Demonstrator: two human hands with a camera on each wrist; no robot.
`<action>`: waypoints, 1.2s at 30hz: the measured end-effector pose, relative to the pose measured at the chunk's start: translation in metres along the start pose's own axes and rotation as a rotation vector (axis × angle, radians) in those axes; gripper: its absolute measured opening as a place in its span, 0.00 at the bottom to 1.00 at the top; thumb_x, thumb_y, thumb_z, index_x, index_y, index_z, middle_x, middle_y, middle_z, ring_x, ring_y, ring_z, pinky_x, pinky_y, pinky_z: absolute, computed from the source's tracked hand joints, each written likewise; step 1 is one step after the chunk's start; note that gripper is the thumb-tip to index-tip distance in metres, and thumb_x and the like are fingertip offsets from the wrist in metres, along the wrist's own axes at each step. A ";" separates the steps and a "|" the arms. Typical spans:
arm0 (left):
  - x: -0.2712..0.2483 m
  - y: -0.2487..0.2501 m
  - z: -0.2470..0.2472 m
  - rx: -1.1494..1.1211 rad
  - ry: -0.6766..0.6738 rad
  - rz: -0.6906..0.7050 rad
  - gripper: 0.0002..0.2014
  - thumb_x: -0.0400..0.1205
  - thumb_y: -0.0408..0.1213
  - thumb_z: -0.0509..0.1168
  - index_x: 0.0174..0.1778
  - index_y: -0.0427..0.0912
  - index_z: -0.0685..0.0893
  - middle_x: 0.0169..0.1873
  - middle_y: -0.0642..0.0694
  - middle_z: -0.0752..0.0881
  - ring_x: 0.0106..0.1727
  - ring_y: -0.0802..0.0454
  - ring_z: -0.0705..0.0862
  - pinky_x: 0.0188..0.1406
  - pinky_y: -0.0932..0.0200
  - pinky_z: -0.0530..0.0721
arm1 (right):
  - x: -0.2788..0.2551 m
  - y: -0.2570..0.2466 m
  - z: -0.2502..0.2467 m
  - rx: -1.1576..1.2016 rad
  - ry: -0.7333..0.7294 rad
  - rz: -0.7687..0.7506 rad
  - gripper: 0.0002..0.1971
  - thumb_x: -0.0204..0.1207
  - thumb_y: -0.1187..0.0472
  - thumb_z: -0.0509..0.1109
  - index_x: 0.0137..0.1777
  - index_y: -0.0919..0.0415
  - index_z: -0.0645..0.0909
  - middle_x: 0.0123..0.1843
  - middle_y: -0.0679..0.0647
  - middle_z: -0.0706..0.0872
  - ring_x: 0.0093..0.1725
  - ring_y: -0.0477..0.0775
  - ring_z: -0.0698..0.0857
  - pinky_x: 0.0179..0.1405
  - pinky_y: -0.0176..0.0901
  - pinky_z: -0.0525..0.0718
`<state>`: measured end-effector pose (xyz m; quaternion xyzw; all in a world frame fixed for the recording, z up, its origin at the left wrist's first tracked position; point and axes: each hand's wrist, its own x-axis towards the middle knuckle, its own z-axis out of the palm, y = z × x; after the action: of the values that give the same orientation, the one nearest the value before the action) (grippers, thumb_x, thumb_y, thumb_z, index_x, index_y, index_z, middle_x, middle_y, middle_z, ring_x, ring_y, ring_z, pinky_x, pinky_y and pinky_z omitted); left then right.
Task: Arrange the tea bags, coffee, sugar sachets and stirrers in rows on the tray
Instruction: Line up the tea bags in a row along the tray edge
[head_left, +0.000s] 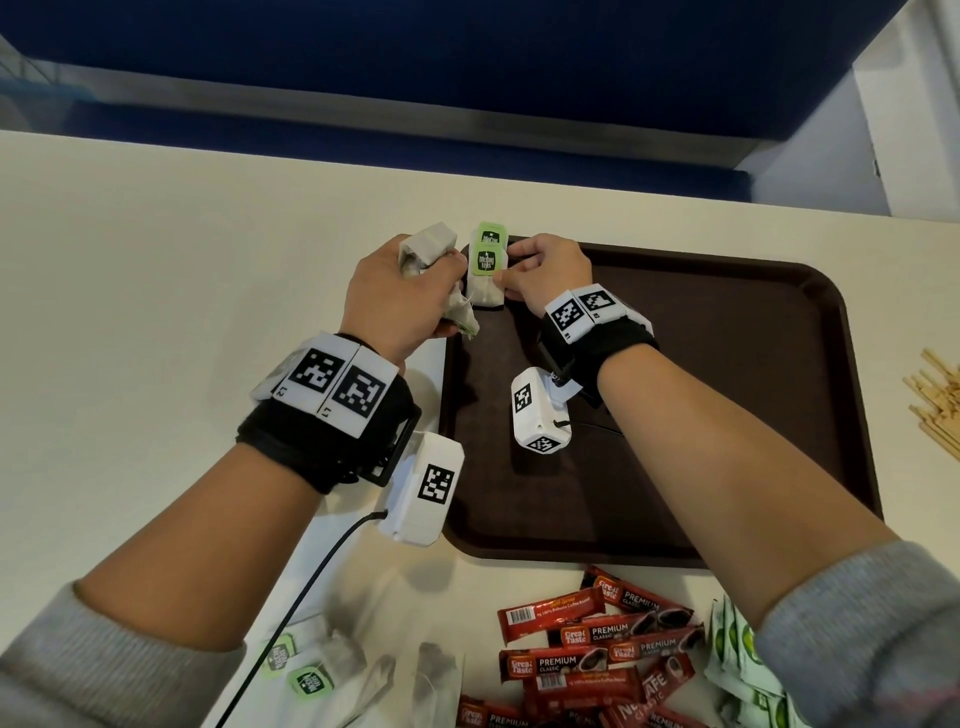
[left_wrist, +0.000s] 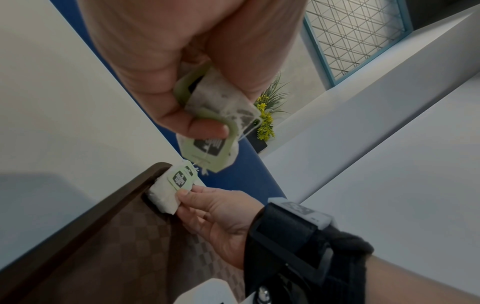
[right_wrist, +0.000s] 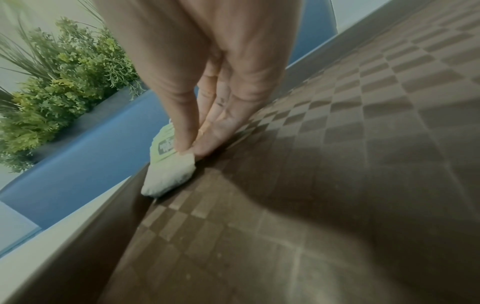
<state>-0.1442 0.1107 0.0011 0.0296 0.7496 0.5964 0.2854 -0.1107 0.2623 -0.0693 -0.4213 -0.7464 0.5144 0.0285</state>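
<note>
A dark brown tray (head_left: 727, 395) lies on the cream table. In its far left corner sit stacked tea bags with green tags (head_left: 487, 270) (left_wrist: 166, 195) (right_wrist: 168, 172). My right hand (head_left: 540, 270) (left_wrist: 215, 214) (right_wrist: 192, 148) pinches the top tea bag there between thumb and fingers. My left hand (head_left: 400, 296) (left_wrist: 197, 102), just left of the tray's corner, grips a bunch of tea bags (head_left: 428, 249) (left_wrist: 215, 115), their green tags hanging below the fist.
Loose tea bags (head_left: 332, 670) lie near the table's front edge. Red coffee sachets (head_left: 597, 644) are piled in front of the tray, green-and-white sachets (head_left: 737, 660) beside them. Wooden stirrers (head_left: 935, 405) lie right of the tray. A blue partition (head_left: 467, 78) stands behind the table.
</note>
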 end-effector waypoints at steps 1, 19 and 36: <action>0.000 0.000 0.000 -0.001 -0.004 0.000 0.02 0.78 0.38 0.68 0.41 0.46 0.81 0.37 0.46 0.85 0.37 0.48 0.87 0.27 0.62 0.81 | 0.000 0.000 -0.001 -0.002 0.005 -0.003 0.14 0.66 0.66 0.80 0.50 0.58 0.83 0.35 0.50 0.86 0.43 0.52 0.89 0.51 0.48 0.89; -0.011 0.004 0.003 -0.076 -0.034 -0.026 0.07 0.79 0.39 0.66 0.49 0.42 0.80 0.48 0.39 0.83 0.53 0.41 0.86 0.47 0.46 0.89 | -0.059 -0.020 -0.026 0.231 -0.435 -0.190 0.05 0.74 0.56 0.72 0.41 0.57 0.84 0.36 0.50 0.87 0.38 0.45 0.87 0.45 0.41 0.87; -0.018 0.000 0.002 -0.201 -0.024 -0.031 0.04 0.82 0.34 0.65 0.41 0.43 0.79 0.31 0.51 0.84 0.36 0.55 0.86 0.38 0.58 0.87 | -0.072 -0.024 -0.043 0.173 -0.479 -0.358 0.09 0.70 0.71 0.74 0.41 0.55 0.85 0.39 0.48 0.87 0.41 0.40 0.85 0.49 0.32 0.84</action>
<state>-0.1282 0.1050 0.0079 -0.0038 0.6830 0.6637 0.3050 -0.0585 0.2437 -0.0019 -0.1459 -0.7477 0.6475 -0.0220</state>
